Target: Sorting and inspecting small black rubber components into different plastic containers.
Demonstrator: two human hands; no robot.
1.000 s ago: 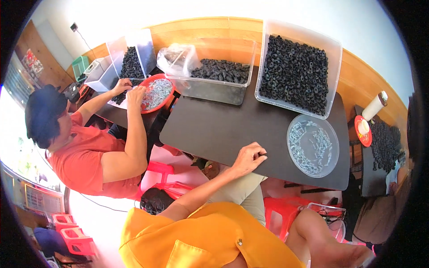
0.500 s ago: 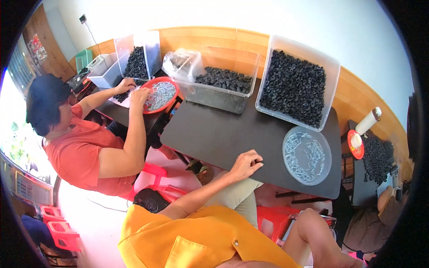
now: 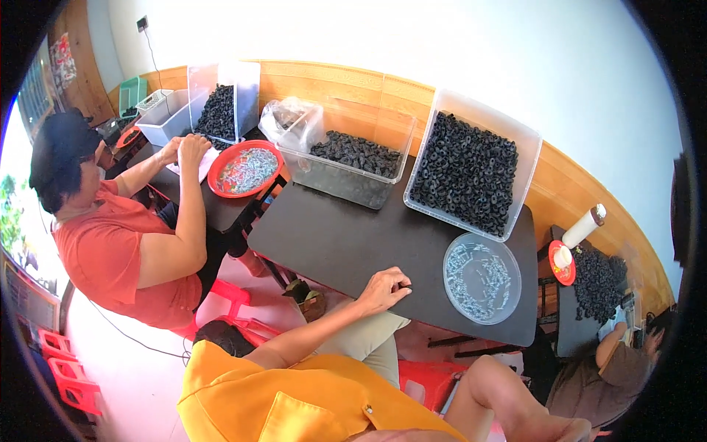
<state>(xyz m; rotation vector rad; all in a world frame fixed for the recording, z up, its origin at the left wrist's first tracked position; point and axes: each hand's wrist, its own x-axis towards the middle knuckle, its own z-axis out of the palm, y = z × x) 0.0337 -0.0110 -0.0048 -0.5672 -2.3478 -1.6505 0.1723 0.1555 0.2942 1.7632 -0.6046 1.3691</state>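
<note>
My left hand (image 3: 384, 292) rests at the near edge of the dark table (image 3: 331, 239), fingers curled and the thumb close to the fingertips. A small dark spot shows between them; whether it is an object or shadow is unclear. To its right stands a round clear tub (image 3: 482, 278) with small silvery pieces scattered inside. My right hand is out of view; a bare bent leg (image 3: 490, 390) shows at the lower right. Beyond my hand, a large clear bin (image 3: 526, 151) leans up, full of black ring-like parts (image 3: 465, 173).
Another clear bin (image 3: 339, 184) holds more black parts. At left, a co-worker in a red shirt (image 3: 166, 295) works beside a red bowl (image 3: 215, 177) of silvery pieces. A side table (image 3: 571, 324) at right bears a black heap and a paper roll (image 3: 584, 227); another person (image 3: 611, 379) sits there.
The view has shifted, moving the table lower and leftward. My left hand keeps its curled pose at the edge. The co-worker's hand has moved from the red bowl to meet the other hand.
</note>
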